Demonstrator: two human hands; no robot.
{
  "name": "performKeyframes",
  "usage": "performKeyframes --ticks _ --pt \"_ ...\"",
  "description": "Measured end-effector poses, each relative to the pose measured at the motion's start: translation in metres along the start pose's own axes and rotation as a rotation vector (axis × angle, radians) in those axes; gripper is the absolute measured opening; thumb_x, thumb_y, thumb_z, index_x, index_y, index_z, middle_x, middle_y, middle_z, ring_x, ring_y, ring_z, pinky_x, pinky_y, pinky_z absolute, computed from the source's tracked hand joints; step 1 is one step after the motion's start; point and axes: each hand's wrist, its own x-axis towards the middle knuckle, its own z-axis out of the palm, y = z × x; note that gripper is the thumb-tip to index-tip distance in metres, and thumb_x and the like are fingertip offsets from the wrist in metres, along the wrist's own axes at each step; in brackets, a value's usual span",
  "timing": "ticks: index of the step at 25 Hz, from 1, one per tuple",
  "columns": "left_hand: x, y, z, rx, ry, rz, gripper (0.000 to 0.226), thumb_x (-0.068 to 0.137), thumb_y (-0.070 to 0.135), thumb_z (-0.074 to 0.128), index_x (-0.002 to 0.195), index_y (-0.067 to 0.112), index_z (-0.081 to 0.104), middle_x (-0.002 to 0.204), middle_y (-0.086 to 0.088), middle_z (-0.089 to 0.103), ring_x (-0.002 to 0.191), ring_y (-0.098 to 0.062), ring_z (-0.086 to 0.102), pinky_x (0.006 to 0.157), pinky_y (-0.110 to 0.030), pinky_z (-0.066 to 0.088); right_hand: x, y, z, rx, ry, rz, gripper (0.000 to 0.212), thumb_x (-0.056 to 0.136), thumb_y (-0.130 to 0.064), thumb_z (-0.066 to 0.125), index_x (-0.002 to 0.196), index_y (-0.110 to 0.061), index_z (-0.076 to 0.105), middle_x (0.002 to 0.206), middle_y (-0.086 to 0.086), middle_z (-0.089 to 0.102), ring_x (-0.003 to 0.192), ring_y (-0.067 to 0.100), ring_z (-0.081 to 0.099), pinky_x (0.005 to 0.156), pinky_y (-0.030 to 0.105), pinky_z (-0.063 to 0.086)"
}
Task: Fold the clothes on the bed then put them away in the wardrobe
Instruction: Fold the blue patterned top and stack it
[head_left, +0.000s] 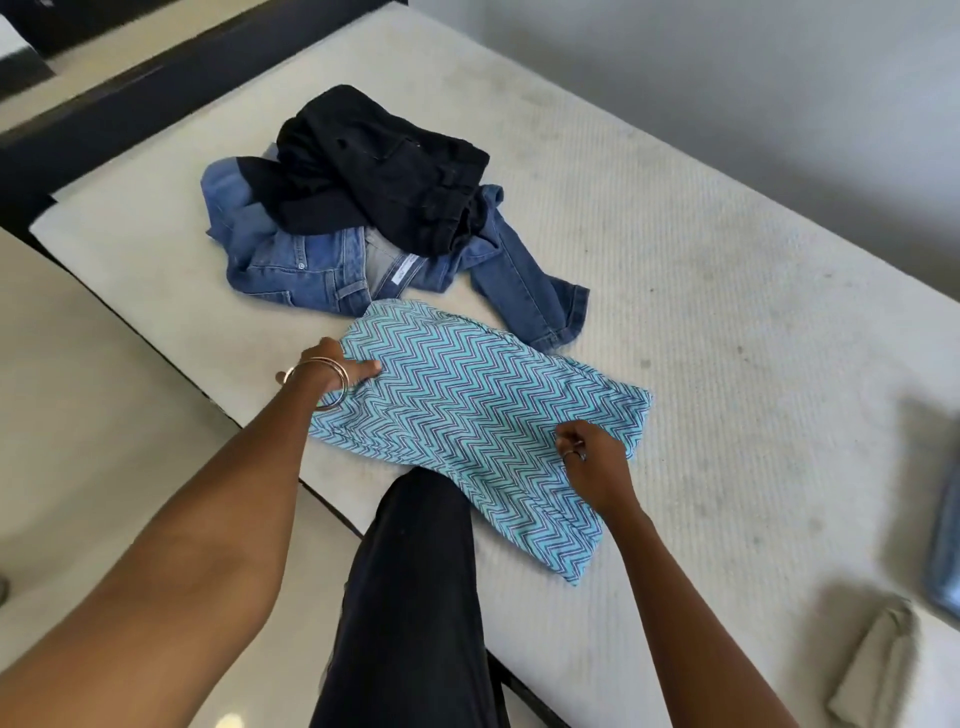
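On the bed (727, 260), my left hand (345, 371) and right hand (592, 462) pinch the zigzag cloth (467, 405), half folded; jeans (311, 260) and black trousers (384, 166) wait.

bright, even daylight; soft blur at edges

One head-worn camera looks steeply down and forward over the bed (727, 260). It sits close, at arm's reach.
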Motion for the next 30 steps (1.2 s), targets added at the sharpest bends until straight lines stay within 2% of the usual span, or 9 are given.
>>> performKeyframes --ticks 6,8,12,15,18,22,24,27,30 --pt "-0.055 0.068 -0.038 -0.304 -0.214 0.186 0.036 0.075 0.019 0.079 0.103 0.006 0.061 0.094 -0.011 0.069 0.083 -0.029 0.068 0.075 -0.039 0.058 0.001 -0.021 -0.019 0.065 0.018 -0.032 0.019 0.092 -0.006 0.062 0.109 -0.006 0.07 0.098 0.007 0.072 0.081 0.013 0.058 0.074 0.018 0.041" --pt "-0.089 0.103 -0.045 -0.237 -0.179 0.394 0.038 0.076 0.011 0.079 0.108 0.008 0.058 0.091 -0.004 0.068 0.084 -0.026 0.067 0.063 -0.027 0.056 0.002 -0.032 -0.037 0.103 0.053 -0.049 0.023 0.092 -0.006 0.062 0.114 -0.008 0.067 0.096 0.007 0.071 0.077 0.013 0.058 0.076 0.021 0.042" --pt "-0.188 0.195 -0.047 0.179 -0.082 0.95 0.063 0.074 0.017 0.08 0.128 0.016 0.047 0.105 -0.003 0.063 0.086 -0.021 0.061 0.072 -0.024 0.045 0.001 -0.07 -0.112 0.198 0.277 -0.215 0.061 0.079 -0.008 0.078 0.134 -0.009 0.051 0.109 0.01 0.062 0.086 0.017 0.058 0.08 0.028 0.042" --pt "-0.274 0.26 -0.036 0.513 0.022 1.269 0.064 0.073 0.022 0.079 0.129 0.023 0.047 0.092 -0.001 0.06 0.069 -0.016 0.053 0.062 -0.026 0.04 -0.018 -0.095 -0.202 -0.199 0.46 -0.357 0.102 0.066 -0.03 0.085 0.151 -0.025 0.03 0.153 0.007 0.031 0.132 0.027 0.033 0.095 0.045 0.032" --pt "-0.337 0.305 -0.028 0.624 0.143 1.496 0.059 0.073 0.022 0.078 0.125 0.022 0.052 0.094 -0.005 0.063 0.073 -0.021 0.055 0.068 -0.031 0.045 -0.049 -0.111 -0.286 -0.553 0.455 -0.278 0.103 0.064 -0.037 0.085 0.149 -0.038 0.026 0.157 -0.004 0.024 0.143 0.023 0.018 0.102 0.053 0.023" --pt "-0.395 0.343 -0.025 0.641 0.244 1.578 0.064 0.072 0.023 0.081 0.124 0.022 0.044 0.103 -0.005 0.062 0.086 -0.025 0.06 0.073 -0.036 0.049 -0.076 -0.107 -0.369 -0.538 0.266 -0.083 0.05 0.077 -0.034 0.078 0.123 -0.023 0.059 0.117 0.004 0.063 0.121 0.03 0.05 0.093 0.044 0.037" --pt "-0.406 0.355 -0.023 0.8 0.253 1.439 0.077 0.072 0.027 0.082 0.135 0.027 0.037 0.105 -0.001 0.052 0.093 -0.027 0.058 0.076 -0.036 0.047 -0.082 -0.106 -0.39 -0.582 0.25 -0.056 0.046 0.078 -0.034 0.079 0.119 -0.024 0.062 0.114 0.003 0.062 0.118 0.029 0.052 0.081 0.036 0.038" --pt "-0.402 0.367 -0.016 1.045 0.459 1.287 0.046 0.075 0.042 0.076 0.113 0.026 0.056 0.107 -0.003 0.06 0.102 -0.027 0.059 0.091 -0.042 0.038 -0.081 -0.105 -0.403 -0.751 0.251 -0.047 0.045 0.081 -0.041 0.076 0.121 -0.026 0.063 0.119 0.003 0.063 0.116 0.029 0.056 0.08 0.038 0.042" --pt "-0.389 0.386 -0.001 0.963 0.654 1.322 0.036 0.082 0.042 0.068 0.106 0.019 0.054 0.104 -0.007 0.065 0.102 -0.028 0.059 0.094 -0.045 0.036 -0.072 -0.093 -0.418 -0.83 0.357 0.024 0.048 0.085 -0.043 0.073 0.126 -0.02 0.061 0.121 0.01 0.061 0.113 0.033 0.059 0.084 0.04 0.046"
